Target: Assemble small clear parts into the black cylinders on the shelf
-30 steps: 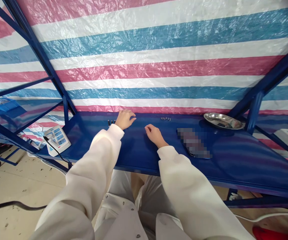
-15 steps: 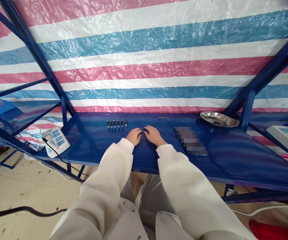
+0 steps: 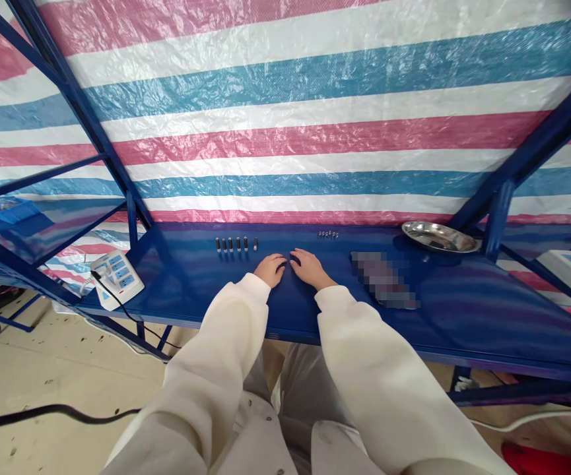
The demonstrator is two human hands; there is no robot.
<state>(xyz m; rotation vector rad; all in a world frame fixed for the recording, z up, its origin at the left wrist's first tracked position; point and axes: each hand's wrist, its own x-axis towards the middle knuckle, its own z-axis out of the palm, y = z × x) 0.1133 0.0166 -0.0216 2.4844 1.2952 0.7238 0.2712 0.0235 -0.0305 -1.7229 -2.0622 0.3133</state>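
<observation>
My left hand [image 3: 270, 269] rests palm down on the blue metal table [image 3: 191, 284], fingers stretched out and holding nothing. Close beside it, with a small gap between the thumbs, my right hand [image 3: 307, 267] lies flat in the same way. Beyond the left hand, several small dark cylinders [image 3: 231, 245] with light ends stand upright in a row, the rightmost set a little apart. Farther back, past the right hand, several tiny shiny metal pieces [image 3: 327, 235] form a short row; their kind is too small to tell.
A shallow steel dish [image 3: 441, 237] sits at the back right. Nearer is a blurred-out flat, dark object [image 3: 384, 280]. A white power strip [image 3: 117, 280] with a black cable lies at the left end. Blue frame posts [image 3: 500, 221] and a striped tarp [image 3: 290, 145] bound the back.
The whole view has shifted slightly, so everything appears a little farther right. Both hands stay in place on the table, and no object has moved.
</observation>
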